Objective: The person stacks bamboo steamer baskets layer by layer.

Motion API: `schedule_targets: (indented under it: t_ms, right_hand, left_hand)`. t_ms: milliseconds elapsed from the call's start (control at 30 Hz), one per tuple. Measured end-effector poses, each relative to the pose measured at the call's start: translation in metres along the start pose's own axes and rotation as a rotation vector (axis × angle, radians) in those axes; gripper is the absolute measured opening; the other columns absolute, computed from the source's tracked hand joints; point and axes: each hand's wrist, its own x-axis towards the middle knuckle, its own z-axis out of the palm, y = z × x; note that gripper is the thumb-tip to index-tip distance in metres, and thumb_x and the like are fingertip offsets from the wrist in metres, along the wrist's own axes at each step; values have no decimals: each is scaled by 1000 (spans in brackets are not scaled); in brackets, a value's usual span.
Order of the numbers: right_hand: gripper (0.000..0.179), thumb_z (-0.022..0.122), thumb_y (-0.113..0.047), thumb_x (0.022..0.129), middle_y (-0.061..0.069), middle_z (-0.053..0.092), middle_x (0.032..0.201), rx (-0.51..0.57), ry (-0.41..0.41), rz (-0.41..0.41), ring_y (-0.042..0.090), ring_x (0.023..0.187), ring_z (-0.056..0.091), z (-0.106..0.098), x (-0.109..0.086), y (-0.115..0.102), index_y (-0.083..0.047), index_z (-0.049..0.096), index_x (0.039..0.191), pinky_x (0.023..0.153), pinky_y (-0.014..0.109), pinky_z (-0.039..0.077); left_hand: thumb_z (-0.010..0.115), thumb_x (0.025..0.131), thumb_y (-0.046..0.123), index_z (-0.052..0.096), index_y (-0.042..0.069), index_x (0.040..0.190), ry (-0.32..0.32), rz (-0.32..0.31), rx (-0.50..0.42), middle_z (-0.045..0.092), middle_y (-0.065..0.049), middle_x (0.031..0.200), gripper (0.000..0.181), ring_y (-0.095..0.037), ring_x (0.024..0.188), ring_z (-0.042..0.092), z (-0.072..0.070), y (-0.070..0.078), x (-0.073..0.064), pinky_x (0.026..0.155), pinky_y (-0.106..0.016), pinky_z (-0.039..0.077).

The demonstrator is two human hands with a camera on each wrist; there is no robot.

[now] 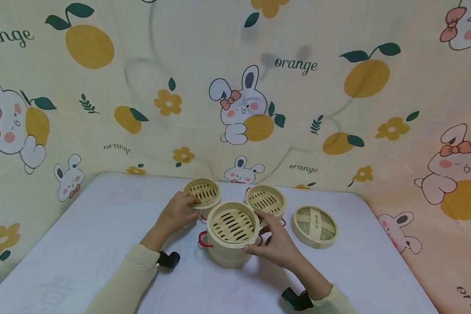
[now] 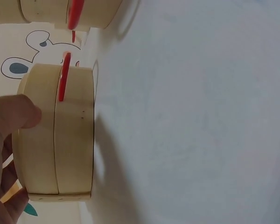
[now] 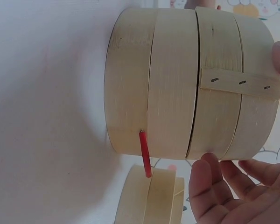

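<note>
Two round bamboo steamer baskets form a stack (image 1: 229, 254) at the front, with slatted floors and red side handles. My right hand (image 1: 278, 242) grips the upper basket (image 3: 220, 112) from its right side, thumb at the near rim and fingers around the far side. Below it, the lower basket (image 3: 170, 84) stands on the table. At the back left is another steamer basket (image 2: 73, 140), and my left hand (image 1: 179, 212) holds it by the rim, thumb on the near wall and fingers round the other side.
Behind the stack, to the right, stands a further steamer basket (image 1: 264, 199) with red handles. A woven bamboo lid (image 1: 314, 226) lies right of it. The white-covered table (image 1: 114, 226) meets a printed cloth backdrop (image 1: 188, 56) at its back edge.
</note>
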Motion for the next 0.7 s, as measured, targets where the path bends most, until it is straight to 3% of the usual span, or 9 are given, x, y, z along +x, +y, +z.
schedule_targets:
  t_ms: [300, 500, 700]
  right_hand:
    - [100, 89, -34, 64, 5, 49, 131, 33, 1, 30, 16, 94, 55, 1, -1, 0, -15, 36, 146, 66, 26, 50]
    - [98, 89, -34, 65, 4, 48, 128, 43, -9, 20, 16, 94, 55, 1, -1, 0, -18, 36, 146, 66, 25, 50]
    - [98, 88, -34, 66, 4, 48, 129, 43, -15, 18, 16, 95, 55, 1, -2, 0, -19, 35, 147, 69, 32, 53]
  left_hand:
    - [75, 74, 9, 72, 14, 96, -11, -33, -1, 61, 0, 95, 23, -21, 94, 55, -1, 6, 1, 86, -40, 50]
    - [76, 72, 7, 74, 13, 95, 24, -7, 15, 60, 0, 90, 24, -21, 92, 55, 0, 8, -1, 81, -38, 49]
    - [77, 70, 6, 75, 12, 93, 78, 34, 24, 60, 1, 89, 23, -21, 90, 56, 2, 7, -2, 79, -38, 49]
